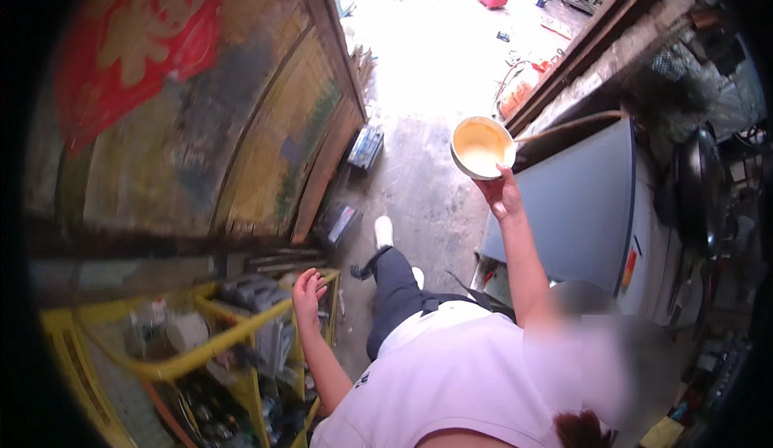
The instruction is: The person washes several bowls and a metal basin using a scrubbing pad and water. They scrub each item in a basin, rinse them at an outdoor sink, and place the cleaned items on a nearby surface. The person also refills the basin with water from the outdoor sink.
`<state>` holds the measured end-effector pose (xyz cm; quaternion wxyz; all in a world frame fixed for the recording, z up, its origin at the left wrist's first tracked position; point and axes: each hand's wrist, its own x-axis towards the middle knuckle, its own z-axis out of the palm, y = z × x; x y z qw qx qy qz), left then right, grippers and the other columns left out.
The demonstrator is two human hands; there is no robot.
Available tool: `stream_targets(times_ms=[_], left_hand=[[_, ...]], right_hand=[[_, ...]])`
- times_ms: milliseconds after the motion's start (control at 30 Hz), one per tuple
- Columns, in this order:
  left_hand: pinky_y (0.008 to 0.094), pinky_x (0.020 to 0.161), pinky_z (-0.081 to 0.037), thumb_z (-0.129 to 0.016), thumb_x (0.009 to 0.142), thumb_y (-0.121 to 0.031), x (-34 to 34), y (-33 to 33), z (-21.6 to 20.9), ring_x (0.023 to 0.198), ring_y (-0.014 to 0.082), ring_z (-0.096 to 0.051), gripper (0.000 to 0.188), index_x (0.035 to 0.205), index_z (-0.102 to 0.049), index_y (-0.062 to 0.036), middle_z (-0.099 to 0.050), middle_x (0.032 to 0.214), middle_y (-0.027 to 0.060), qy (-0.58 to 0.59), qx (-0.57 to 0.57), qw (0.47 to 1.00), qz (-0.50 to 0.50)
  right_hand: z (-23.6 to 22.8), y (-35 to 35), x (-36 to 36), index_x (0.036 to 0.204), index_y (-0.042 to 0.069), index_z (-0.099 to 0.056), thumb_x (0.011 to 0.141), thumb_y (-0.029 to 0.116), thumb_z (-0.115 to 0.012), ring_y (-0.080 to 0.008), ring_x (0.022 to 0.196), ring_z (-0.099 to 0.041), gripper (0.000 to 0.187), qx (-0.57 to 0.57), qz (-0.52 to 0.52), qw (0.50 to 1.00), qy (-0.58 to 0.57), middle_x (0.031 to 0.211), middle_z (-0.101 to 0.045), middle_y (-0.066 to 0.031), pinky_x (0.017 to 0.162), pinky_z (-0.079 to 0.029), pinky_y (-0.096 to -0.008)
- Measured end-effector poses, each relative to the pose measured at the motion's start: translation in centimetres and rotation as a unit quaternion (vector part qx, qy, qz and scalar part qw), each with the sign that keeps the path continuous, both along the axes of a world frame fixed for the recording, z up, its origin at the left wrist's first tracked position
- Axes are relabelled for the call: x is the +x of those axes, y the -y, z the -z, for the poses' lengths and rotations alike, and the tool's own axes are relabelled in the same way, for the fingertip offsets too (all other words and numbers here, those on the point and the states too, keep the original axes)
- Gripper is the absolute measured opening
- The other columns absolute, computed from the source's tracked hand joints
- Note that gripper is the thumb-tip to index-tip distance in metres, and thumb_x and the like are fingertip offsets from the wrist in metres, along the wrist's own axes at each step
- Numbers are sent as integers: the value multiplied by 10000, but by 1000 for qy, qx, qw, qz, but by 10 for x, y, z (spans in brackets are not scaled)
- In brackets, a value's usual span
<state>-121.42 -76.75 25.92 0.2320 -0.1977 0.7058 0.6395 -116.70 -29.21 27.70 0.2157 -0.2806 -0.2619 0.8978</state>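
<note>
Out in front of me, to the right of the walkway, my right hand (pixel 501 194) is closed on a round bowl (pixel 477 144). The thumb hooks over the near rim and the other fingers go underneath. The bowl has a pale outside and a cream-yellow inside; I cannot make out any contents. My left hand (pixel 308 289) hangs low at the left with its fingers loosely bent and apart, holding nothing. Closest to it is the yellow frame of a rack (pixel 241 323), and I cannot tell whether they touch.
A wooden door panel (pixel 266 126) with a red paper decoration stands at left. Small boxes (pixel 366 148) sit by its foot. A grey-topped cabinet (pixel 576 194) lies right, below my forearm, with a dark pan (pixel 702 190) beyond. Bright concrete floor (pixel 419 150) leads outside to scattered items.
</note>
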Motion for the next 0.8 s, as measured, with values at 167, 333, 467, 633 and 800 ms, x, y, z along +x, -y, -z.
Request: stream_targets(times_ms=[167,333,467,633,800], left_hand=[[270,762,-512,-477,926,-149,-144,-99,5,946,168,-593,281,1170,-518,-16,-580,1084,90,-18,20,996,85],[246,741,-491,-499,908,-114,-287,-221,-7,900,134,-579,250,1135,-548,-23,-602,1019,65,-2,9,981,196],[248,741,-472,-521,900,-139,-392,-341,-30,902,123,-577,252,1119,-564,-23,-607,1014,45,-34,48,957,283],[260,774,-475,-531,886,-117,-510,-459,-9,923,125,-575,249,1116,-568,-29,-600,1022,38,-90,61,934,341],[257,774,-474,-533,880,-114,-596,-544,6,918,117,-574,242,1100,-576,-23,-606,1006,39,-75,41,955,284]], right_hand=[[0,-59,-87,1243,19,-419,772,173,-639,-267,1059,-543,541,-10,49,998,-27,1152,-533,-140,925,-478,-413],[-1,-132,-175,1255,38,-418,776,146,-620,-252,1070,-539,531,-7,88,996,-28,1170,-531,-118,916,-481,-401],[2,-201,-233,1222,27,-440,808,160,-576,-263,1047,-544,456,-4,106,994,14,1150,-532,-133,880,-494,-425],[17,-289,-314,1237,20,-408,850,174,-515,-300,1064,-522,430,14,100,993,61,1180,-504,-152,884,-472,-508],[50,-385,-378,1270,32,-370,867,140,-455,-321,1096,-501,426,-2,111,989,99,1209,-487,-147,869,-471,-541]])
